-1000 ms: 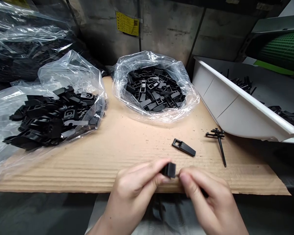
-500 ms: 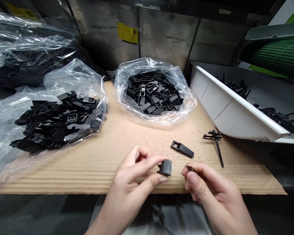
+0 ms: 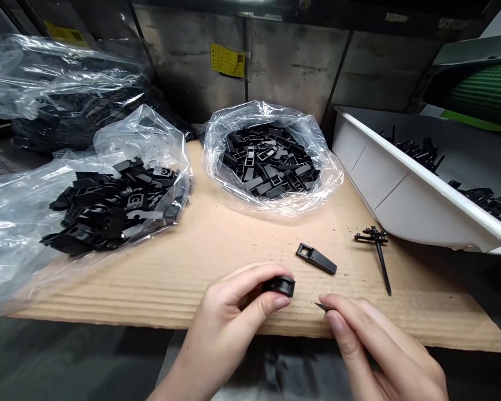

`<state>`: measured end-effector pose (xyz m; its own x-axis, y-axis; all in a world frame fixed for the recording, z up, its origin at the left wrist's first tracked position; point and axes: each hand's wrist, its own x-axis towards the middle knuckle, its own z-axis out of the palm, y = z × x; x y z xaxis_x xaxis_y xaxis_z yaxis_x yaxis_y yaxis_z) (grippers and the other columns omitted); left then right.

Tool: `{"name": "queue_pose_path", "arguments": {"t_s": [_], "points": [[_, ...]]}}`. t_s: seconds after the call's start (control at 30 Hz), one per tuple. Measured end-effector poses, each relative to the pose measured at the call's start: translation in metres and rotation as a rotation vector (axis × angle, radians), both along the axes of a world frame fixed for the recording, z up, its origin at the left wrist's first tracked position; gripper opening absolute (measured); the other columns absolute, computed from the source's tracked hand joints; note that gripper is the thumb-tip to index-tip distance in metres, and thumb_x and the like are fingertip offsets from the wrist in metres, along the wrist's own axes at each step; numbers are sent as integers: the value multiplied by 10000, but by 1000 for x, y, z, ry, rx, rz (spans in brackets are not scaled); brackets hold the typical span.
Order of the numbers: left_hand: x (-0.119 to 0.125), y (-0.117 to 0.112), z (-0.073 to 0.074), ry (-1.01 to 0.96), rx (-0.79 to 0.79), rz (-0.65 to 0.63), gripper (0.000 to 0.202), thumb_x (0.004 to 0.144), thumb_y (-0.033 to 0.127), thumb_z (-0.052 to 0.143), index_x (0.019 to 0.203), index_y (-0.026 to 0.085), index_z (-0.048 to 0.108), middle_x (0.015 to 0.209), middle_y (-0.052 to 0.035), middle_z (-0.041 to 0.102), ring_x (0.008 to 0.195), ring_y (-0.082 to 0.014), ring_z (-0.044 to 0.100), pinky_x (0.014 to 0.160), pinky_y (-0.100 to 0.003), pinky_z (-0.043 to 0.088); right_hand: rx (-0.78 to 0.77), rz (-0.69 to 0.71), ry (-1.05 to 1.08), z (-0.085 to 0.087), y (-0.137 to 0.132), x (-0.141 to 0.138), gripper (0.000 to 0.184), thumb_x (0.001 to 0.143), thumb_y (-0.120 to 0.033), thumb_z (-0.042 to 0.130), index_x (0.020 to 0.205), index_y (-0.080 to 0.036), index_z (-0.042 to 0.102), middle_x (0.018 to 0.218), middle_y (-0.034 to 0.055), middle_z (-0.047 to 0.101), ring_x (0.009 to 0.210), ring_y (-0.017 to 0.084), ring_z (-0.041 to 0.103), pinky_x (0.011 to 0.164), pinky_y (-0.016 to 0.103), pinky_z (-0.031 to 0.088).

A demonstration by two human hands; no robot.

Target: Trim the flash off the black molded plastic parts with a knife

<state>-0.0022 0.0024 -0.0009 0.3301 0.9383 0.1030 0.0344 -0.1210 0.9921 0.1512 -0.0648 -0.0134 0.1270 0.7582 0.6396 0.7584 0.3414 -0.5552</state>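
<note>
A small black plastic part (image 3: 281, 285) is pinched between the thumb and fingers of my left hand (image 3: 227, 312), with a hollow end facing right. Across a short gap, my right hand (image 3: 379, 340) grips a thin pointed blade (image 3: 323, 306); only its dark tip shows, aimed left towards the part. Just beyond both hands, a long tapered black plastic piece (image 3: 316, 259) with a square hole lies on the cardboard (image 3: 234, 234). Further right rests a black moulded stem (image 3: 382, 262) with a branched head.
A clear bag (image 3: 271, 206) of black tapered pieces stands at the back middle. Another bag (image 3: 29, 206) at left spills black plastic parts (image 3: 104, 217). On the right, a white bin (image 3: 384, 184) holds black stems. The cardboard's front edge runs beneath my hands.
The part in my left hand has turned, showing its hollow end instead of a flat face. My right hand has shifted slightly right and down, and more of the blade tip shows.
</note>
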Motion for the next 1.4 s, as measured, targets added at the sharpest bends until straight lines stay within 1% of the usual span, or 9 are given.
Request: {"name": "queue_pose_path", "arguments": {"t_s": [0.07, 0.27, 0.37, 0.47, 0.57, 0.67, 1.07, 1.2, 1.4], "points": [[-2, 1, 3, 56, 77, -14, 242, 729, 80, 639, 827, 288, 715, 905, 68, 699, 893, -93, 614, 809, -72, 416, 36, 61, -88, 2, 5, 2, 175, 775, -65, 554, 923, -148, 596, 788, 48, 664, 690, 125, 616, 647, 207, 471], [-1, 3, 6, 38, 168, -50, 278, 726, 15, 614, 845, 245, 716, 856, 38, 694, 850, -112, 626, 780, -101, 449, 89, 84, -172, 4, 15, -1, 193, 777, -66, 557, 956, -134, 579, 773, 59, 659, 697, 127, 612, 648, 213, 476], [-2, 3, 4, 18, 189, -75, 294, 744, 5, 597, 872, 248, 703, 870, 33, 681, 864, -119, 619, 787, -118, 453, 11, 108, -134, 5, 15, -4, 177, 793, -83, 530, 944, -168, 566, 741, 46, 635, 664, 131, 607, 610, 217, 475], [-5, 2, 2, -7, 221, -89, 315, 763, 2, 579, 900, 263, 690, 889, 38, 670, 879, -113, 610, 800, -116, 446, -110, 192, -52, 9, 14, -4, 123, 802, -94, 504, 846, -188, 568, 570, -3, 506, 588, 128, 586, 537, 204, 465], [-7, 1, 2, -11, 238, -91, 330, 774, -7, 560, 905, 270, 685, 897, 47, 662, 882, -101, 606, 809, -103, 437, -145, 235, -69, 12, 14, -2, 122, 796, -86, 506, 827, -185, 571, 541, -23, 435, 520, 105, 538, 522, 191, 460], [-6, 2, 2, 2, 247, -101, 317, 779, 5, 565, 909, 271, 679, 904, 52, 657, 884, -92, 602, 803, -88, 431, -137, 221, -118, 13, 14, 0, 141, 790, -83, 515, 881, -178, 565, 588, -11, 467, 494, 94, 487, 523, 206, 450], [-6, 0, -1, 20, 290, -75, 298, 769, 13, 569, 903, 251, 688, 890, 21, 675, 878, -136, 612, 785, -153, 461, -121, 266, -145, 11, 16, 2, 126, 792, -71, 514, 860, -169, 555, 715, 42, 606, 597, 116, 586, 551, 204, 462], [-7, 1, 0, 36, 272, -91, 319, 767, 4, 557, 896, 264, 691, 891, 31, 684, 886, -134, 612, 799, -157, 454, -309, 340, -45, 20, 18, 6, 131, 831, -117, 461, 776, -183, 561, 621, -1, 555, 545, 98, 559, 519, 185, 442], [-7, 2, 2, 48, 308, -81, 322, 744, -9, 556, 882, 242, 703, 916, 8, 686, 877, -154, 624, 803, -187, 468, -881, 631, 158, 45, 30, 18, 286, 860, -291, 425, 666, -191, 610, 513, -30, 557, 485, 90, 541, 439, 152, 426]]}}
